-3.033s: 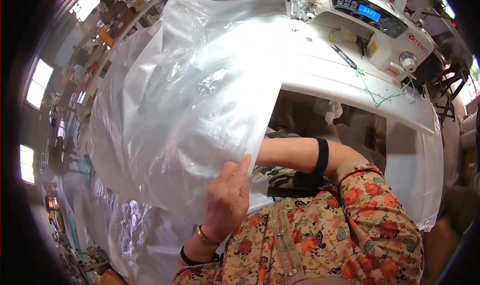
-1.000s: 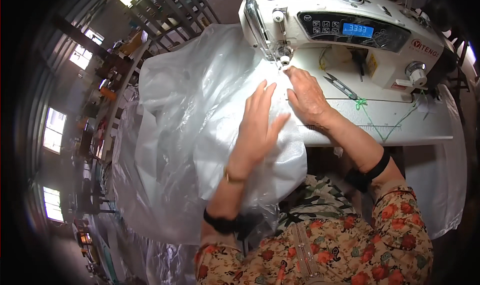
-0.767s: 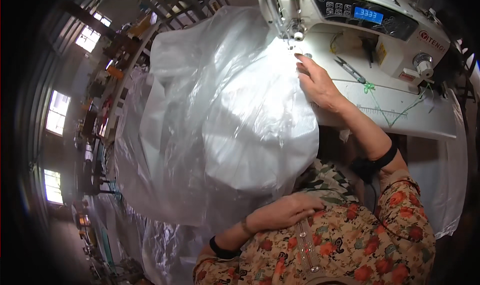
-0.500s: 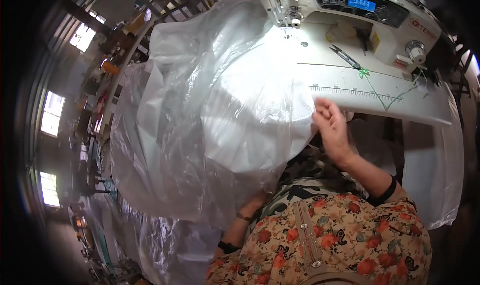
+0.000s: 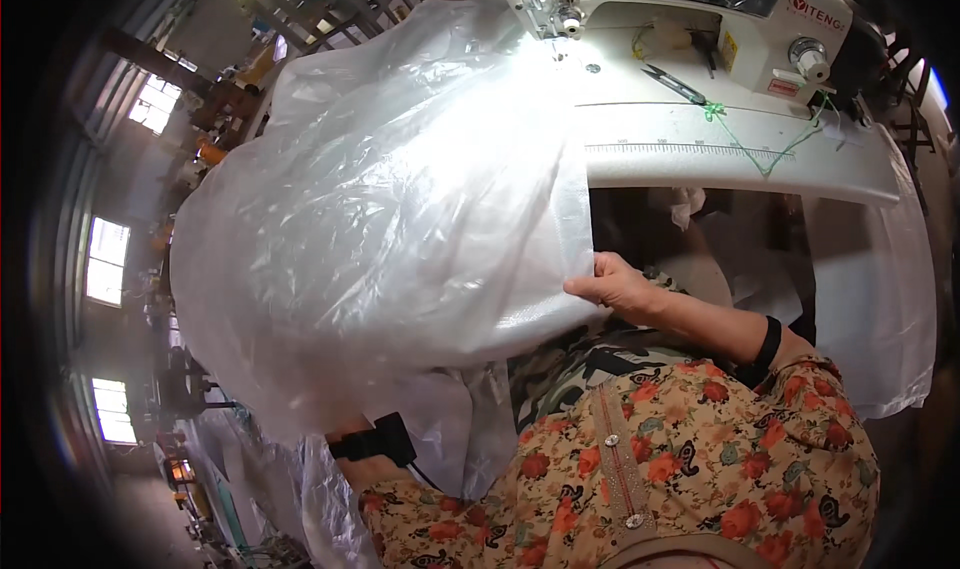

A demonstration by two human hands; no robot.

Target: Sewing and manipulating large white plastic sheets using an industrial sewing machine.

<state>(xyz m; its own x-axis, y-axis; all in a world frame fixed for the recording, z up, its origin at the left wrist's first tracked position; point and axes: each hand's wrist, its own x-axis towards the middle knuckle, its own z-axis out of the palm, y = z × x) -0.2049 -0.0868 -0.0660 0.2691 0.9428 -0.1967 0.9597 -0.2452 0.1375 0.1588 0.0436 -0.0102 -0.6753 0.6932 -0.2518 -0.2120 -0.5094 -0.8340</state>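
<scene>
My right hand pinches the right edge of a large white woven plastic sheet, thumb on top and fingers curled round the edge. A clear film covers or lines the sheet; which, I cannot tell. The sheet spreads left from the sewing machine, and its upper end lies by the needle, under a bright lamp. My left hand is at the sheet's lower left; the plastic covers its fingers, and only the part near the black wrist strap shows plainly.
Thread snips lie on the white machine table, beside a green cord. More white plastic hangs at the right. Crumpled plastic lies at the lower left. A metal rack stands at the back.
My right hand has moved down and left and taken hold of the sheet's edge. My left hand has swung out left. The sheet is spread wider and smoother.
</scene>
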